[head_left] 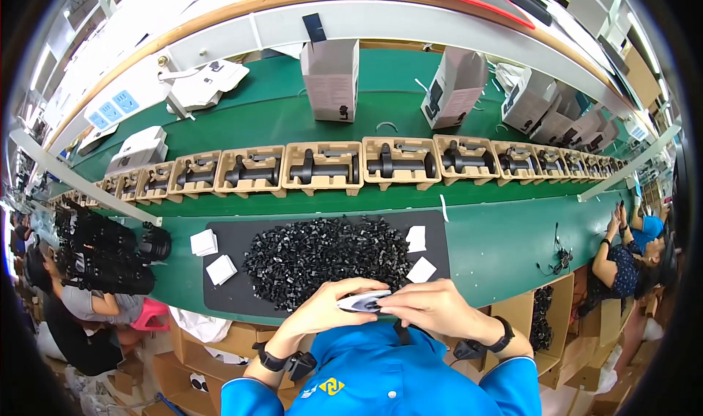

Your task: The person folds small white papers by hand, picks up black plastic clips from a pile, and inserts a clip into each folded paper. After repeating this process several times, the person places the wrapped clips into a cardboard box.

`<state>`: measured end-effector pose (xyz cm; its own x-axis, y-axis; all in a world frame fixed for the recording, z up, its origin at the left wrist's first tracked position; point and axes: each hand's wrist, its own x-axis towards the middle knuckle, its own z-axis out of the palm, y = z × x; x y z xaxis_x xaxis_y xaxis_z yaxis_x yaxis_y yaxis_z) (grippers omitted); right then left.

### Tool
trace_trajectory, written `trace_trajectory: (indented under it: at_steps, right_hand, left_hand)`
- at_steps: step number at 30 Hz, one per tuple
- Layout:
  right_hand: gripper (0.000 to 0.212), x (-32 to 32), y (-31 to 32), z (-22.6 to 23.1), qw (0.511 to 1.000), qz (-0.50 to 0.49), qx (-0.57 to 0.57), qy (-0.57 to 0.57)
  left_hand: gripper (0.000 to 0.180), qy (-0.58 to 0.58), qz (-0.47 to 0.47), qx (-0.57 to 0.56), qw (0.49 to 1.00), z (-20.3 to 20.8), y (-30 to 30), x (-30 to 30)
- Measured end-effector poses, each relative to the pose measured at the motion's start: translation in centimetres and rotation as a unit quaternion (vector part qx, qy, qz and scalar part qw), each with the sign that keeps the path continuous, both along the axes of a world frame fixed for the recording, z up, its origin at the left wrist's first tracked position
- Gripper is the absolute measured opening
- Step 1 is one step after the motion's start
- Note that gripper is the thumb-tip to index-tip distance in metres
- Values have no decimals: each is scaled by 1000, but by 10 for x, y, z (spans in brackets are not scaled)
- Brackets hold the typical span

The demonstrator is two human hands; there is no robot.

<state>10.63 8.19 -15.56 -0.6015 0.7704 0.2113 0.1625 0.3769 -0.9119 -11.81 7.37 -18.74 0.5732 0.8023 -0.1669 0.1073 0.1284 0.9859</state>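
Close to my body, my left hand [316, 310] is closed round a small white pouch [354, 301], whose mouth gapes toward the right. My right hand [433, 310] has its fingers pinched together at that mouth. Something dark shows between the fingertips and the pouch, too small to make out. Just beyond both hands spreads a heap of small black parts [329, 255] on a dark grey mat [227, 233]. White packets [221, 269] lie on the mat to the left of the heap, and white slips [421, 270] to its right.
Behind the mat runs a row of cardboard trays [322, 185] holding black devices. Upright white boxes [331, 86] stand farther back. Black parts are stacked at left [102, 251]; black cables [560, 258] lie at right. An open carton [551, 321] stands by my right arm. Co-workers sit on both sides.
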Motion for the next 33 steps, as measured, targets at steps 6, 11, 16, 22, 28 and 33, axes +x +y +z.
trace_trajectory:
  at_steps: [6, 11, 16, 22, 28, 33]
  right_hand:
    - [29, -2, -25, 24, 961, 1, 180, -211]
    - [28, -10, -30, 16, 951, 66, 112, -280]
    - [17, -12, -34, 15, 941, 81, 94, -313]
    - [17, -2, -36, 41, 943, 4, 159, -291]
    - [28, 2, -40, 46, 977, -82, 179, -76]
    - [36, -2, -28, 30, 987, -98, 129, 10]
  left_hand:
    - [50, 112, -51, 44, 991, 16, 2, 9]
    - [52, 6, -61, 3, 998, 21, 2, 13]
    - [58, -45, -84, -6, 995, 27, -1, 21]
    - [73, -21, 51, 171, 984, 28, -9, 15]
    - [71, -244, 49, 128, 960, 6, -13, 3]
    - [75, -261, 13, 129, 957, 5, -12, 5]
